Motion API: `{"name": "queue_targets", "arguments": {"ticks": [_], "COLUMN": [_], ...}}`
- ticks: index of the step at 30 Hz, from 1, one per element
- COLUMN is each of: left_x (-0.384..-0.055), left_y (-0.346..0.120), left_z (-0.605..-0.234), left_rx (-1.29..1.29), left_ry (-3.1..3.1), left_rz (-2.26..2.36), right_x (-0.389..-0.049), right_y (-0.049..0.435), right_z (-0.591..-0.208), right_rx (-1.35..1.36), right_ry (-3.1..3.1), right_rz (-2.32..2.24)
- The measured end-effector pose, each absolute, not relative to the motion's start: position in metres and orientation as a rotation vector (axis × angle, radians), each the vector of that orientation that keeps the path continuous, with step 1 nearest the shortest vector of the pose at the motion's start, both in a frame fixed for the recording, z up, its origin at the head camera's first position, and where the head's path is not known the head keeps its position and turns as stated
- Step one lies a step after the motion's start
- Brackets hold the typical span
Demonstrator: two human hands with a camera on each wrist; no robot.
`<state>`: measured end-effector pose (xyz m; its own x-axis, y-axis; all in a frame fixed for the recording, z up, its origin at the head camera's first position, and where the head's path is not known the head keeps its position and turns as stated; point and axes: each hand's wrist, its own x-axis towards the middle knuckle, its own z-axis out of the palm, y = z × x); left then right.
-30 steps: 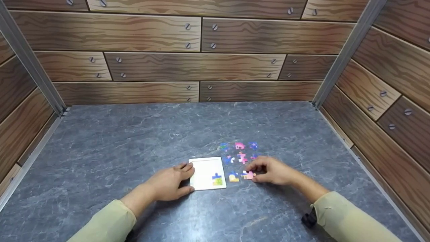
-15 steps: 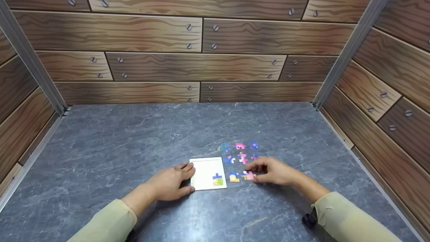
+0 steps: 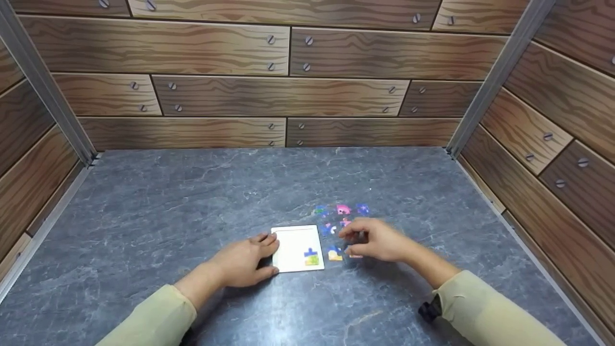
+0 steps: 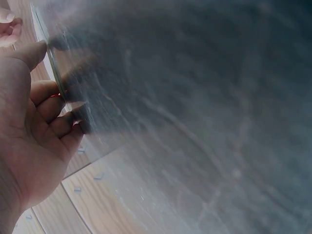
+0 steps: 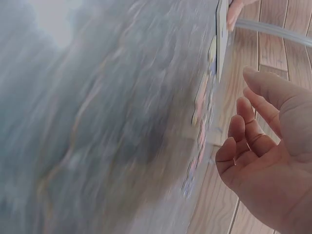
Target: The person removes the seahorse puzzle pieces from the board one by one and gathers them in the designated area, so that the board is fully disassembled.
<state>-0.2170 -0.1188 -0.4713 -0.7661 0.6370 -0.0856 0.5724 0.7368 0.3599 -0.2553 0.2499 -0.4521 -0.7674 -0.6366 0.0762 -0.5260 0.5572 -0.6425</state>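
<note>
A white puzzle tray (image 3: pixel 290 247) lies flat, with one blue and yellow-green jigsaw piece (image 3: pixel 311 259) in its near right corner. My left hand (image 3: pixel 242 262) holds the tray's left side, thumb at the near corner and fingers farther up the edge. Over the loose pieces to the right hovers my right hand (image 3: pixel 382 240), thumb and index finger apart with nothing between them in the right wrist view. Beneath it a pink jigsaw piece (image 3: pixel 356 255) is mostly covered. Beside the tray rests a yellow and blue jigsaw piece (image 3: pixel 335 254).
Farther back sit more loose pieces: a green-blue piece (image 3: pixel 321 210), a pink piece (image 3: pixel 343 209), a blue piece (image 3: pixel 362 208) and a blue-white piece (image 3: pixel 329 228). The grey marbled table (image 3: pixel 206 192) meets a wood-patterned wall (image 3: pixel 216 132) at the back.
My right hand has left the pink piece at the near row and moved left and slightly away from me, above the pieces. The left hand and the tray stay put.
</note>
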Motion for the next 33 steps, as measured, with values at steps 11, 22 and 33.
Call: {"name": "queue_targets", "arguments": {"ticks": [11,22,33], "left_x": [-0.216,-0.217,-0.217], "left_y": [-0.119,-0.118,-0.119], "left_z": [-0.471,-0.471,-0.47], "left_rx": [0.985,0.975,0.983], "left_ry": [2.734,2.741,2.728], "left_rz": [0.481,0.456,0.481], "right_x": [-0.259,-0.26,-0.26], "right_y": [0.216,0.198,0.19], "right_z": [-0.46,-0.465,-0.465], "right_rx": [-1.121,-1.152,-1.145], "right_ry": [2.58,2.603,2.611], "right_rz": [-0.96,-0.841,-0.745]}}
